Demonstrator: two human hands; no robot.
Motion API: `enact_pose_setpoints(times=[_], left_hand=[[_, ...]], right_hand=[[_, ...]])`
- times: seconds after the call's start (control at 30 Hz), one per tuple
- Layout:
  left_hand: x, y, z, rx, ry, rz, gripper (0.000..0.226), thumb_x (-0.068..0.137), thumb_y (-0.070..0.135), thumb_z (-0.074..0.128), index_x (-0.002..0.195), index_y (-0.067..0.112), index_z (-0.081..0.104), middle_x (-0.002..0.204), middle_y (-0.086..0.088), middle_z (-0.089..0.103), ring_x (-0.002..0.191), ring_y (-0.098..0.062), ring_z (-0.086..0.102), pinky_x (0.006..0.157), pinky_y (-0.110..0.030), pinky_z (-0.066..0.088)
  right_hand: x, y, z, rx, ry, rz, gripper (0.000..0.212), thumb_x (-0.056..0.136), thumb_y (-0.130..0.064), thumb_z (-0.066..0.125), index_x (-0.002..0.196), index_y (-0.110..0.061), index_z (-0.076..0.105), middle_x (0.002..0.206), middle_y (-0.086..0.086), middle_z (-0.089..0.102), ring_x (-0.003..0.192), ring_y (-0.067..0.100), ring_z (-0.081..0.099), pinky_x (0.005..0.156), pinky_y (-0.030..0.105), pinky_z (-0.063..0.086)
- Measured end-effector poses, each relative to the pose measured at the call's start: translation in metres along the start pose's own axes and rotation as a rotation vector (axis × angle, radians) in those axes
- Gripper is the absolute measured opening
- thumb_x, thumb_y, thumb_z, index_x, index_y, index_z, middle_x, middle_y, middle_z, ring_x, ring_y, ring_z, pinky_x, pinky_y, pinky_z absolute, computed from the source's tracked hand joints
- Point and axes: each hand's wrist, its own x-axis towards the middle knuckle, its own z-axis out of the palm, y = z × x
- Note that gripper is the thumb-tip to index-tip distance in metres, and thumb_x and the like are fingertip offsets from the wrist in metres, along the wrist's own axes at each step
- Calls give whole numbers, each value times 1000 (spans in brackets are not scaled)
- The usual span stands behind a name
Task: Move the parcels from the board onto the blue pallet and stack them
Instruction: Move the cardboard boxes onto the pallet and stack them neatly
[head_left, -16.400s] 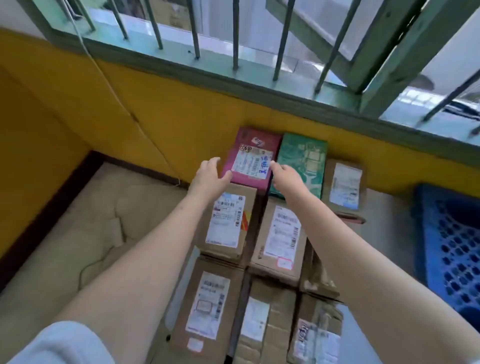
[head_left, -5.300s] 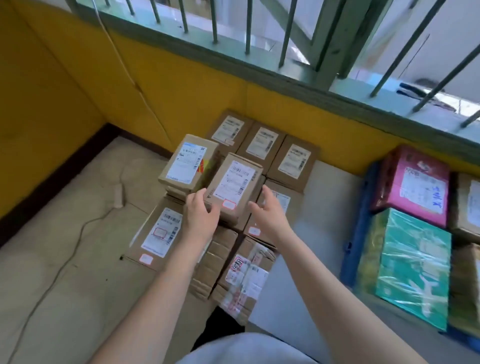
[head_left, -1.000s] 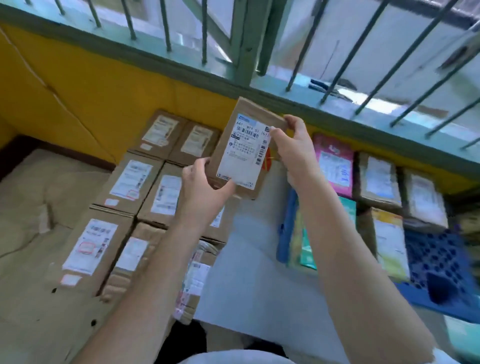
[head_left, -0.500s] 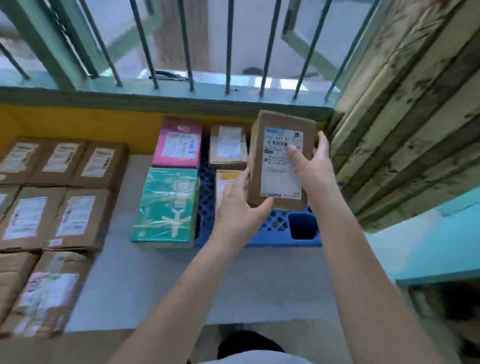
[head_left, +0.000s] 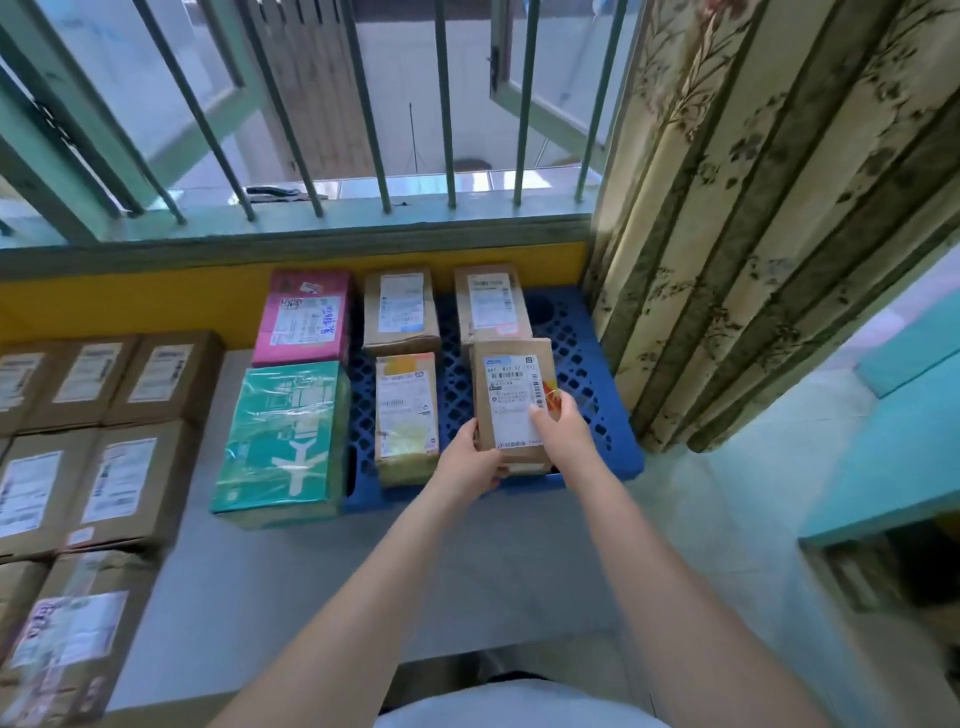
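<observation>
While both hands grip a brown parcel (head_left: 511, 400), blue pallet (head_left: 597, 395) holds five others, it perhaps resting there.

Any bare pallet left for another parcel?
Only the right edge of the pallet, between the held parcel and the curtain, and the gaps between columns. The left side is packed: pink parcel, green parcel.

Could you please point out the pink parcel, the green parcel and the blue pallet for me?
pink parcel (head_left: 304, 317): head view, on its white label.
green parcel (head_left: 283, 436): head view, middle of its top.
blue pallet (head_left: 589, 384): head view, bare grid at right.
</observation>
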Motion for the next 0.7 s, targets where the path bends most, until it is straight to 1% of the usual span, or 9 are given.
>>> enact_pose_setpoints(times=[0.07, 0.17, 0.27, 0.37, 0.47, 0.53, 0.6, 0.63, 0.7], left_hand=[[5, -3, 2, -24, -14, -33, 44, 84, 5, 57, 120, 30, 52, 98, 0, 70, 77, -22, 67, 73, -36, 57], [10, -5, 4, -70, 11, -51, 46, 81, 3, 57, 122, 25, 54, 99, 1, 69, 76, -19, 65, 73, -34, 58], [14, -6, 4, -50, 19, -69, 45, 80, 9, 60, 120, 28, 52, 100, 3, 68, 77, -18, 67, 77, -42, 60], [13, -6, 2, 29, 46, -43, 46, 75, 22, 63, 116, 34, 46, 101, 5, 67, 80, -18, 69, 74, -40, 62], [11, -7, 3, 69, 55, 2, 59, 66, 33, 60, 123, 32, 47, 106, 7, 67, 90, -16, 68, 81, -41, 60], [10, -7, 4, 91, 54, 26, 60, 69, 29, 59, 128, 31, 46, 107, 7, 67, 90, -15, 67, 82, -39, 59], [7, -6, 4, 121, 41, 37, 59, 76, 23, 57, 134, 29, 44, 111, 6, 66, 89, -14, 67, 78, -34, 59], [4, -5, 3, 144, 36, 35, 60, 78, 22, 56, 136, 28, 43, 112, 5, 65, 88, -13, 66, 74, -31, 59], [-2, -3, 0, 215, 43, 20, 60, 80, 24, 54, 138, 25, 40, 113, 4, 63, 82, -13, 64, 60, -25, 53]], right_hand=[[4, 4, 2, -30, -23, 7, 34, 97, -25, 48, 131, -26, 47, 116, -4, 63, 92, 4, 60, 66, 22, 48], [9, 4, 3, -54, -40, 10, 31, 97, -23, 47, 127, -31, 50, 113, -8, 65, 92, 2, 60, 64, 21, 47], [15, 2, 4, -68, -32, 19, 32, 95, -20, 48, 126, -28, 52, 111, -8, 66, 91, 5, 63, 66, 24, 50], [17, 3, 5, -86, -31, 44, 27, 94, -22, 48, 120, -29, 51, 106, -8, 65, 91, 8, 63, 69, 27, 53], [20, 5, 8, -108, -15, 42, 22, 96, -23, 46, 116, -30, 48, 101, -10, 63, 88, 6, 61, 65, 25, 48], [22, 3, 8, -129, -8, 33, 21, 95, -23, 46, 114, -30, 48, 97, -12, 62, 85, 5, 60, 61, 23, 46], [23, 1, 7, -142, -13, 36, 21, 94, -22, 46, 114, -28, 50, 96, -11, 62, 85, 7, 60, 61, 24, 46], [23, -1, 7, -147, -15, 45, 22, 93, -22, 46, 114, -27, 51, 97, -10, 62, 85, 9, 61, 64, 27, 49], [20, -4, 7, -176, 2, 77, 21, 92, -22, 46, 112, -24, 52, 104, -3, 64, 89, 15, 62, 76, 36, 54]])
